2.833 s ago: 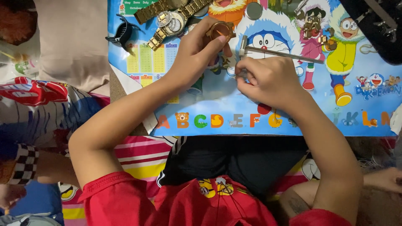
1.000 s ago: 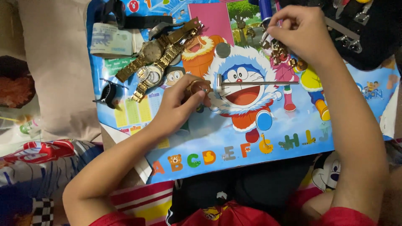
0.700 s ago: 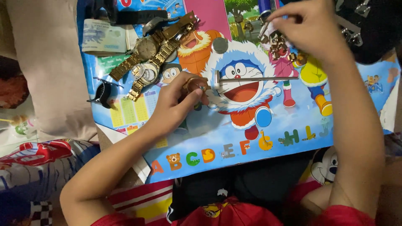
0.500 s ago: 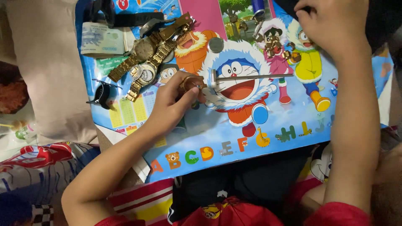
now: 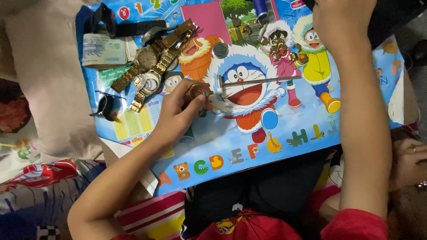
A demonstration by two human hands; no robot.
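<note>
1. My left hand (image 5: 180, 113): rests on the cartoon alphabet board (image 5: 231, 138), just left of its middle. Thumb and fingertips are pinched together on a small gold watch piece (image 5: 197, 90), round and ring-like, held at the hand's 1 o'clock.
2. My right hand (image 5: 340, 20): at the board's 1 o'clock edge, seen from the back, reaching into a black case (image 5: 396, 13). The fingers are curled out of sight, so I cannot tell whether they grip anything.
3. Slim metal hammer (image 5: 258, 81): lies flat on the board, just to the 3 o'clock side of the gold piece, handle running towards 3 o'clock.
4. Two gold wristwatches (image 5: 151, 66): side by side at the left hand's 11 o'clock, bands stretched out at a slant.
5. Round grey coin-like disc (image 5: 219, 50): at 12 o'clock from the hammer head.
6. Heap of gold band links (image 5: 284, 49): at 1 o'clock from the hammer.
7. Folded banknotes (image 5: 104, 51): the board's 10 o'clock corner, under a black strap (image 5: 120, 24).
8. Small black clip-like tool (image 5: 106, 106): the board's 9 o'clock edge.
9. Beige cushion (image 5: 49, 89): beyond the board at 9 o'clock.
</note>
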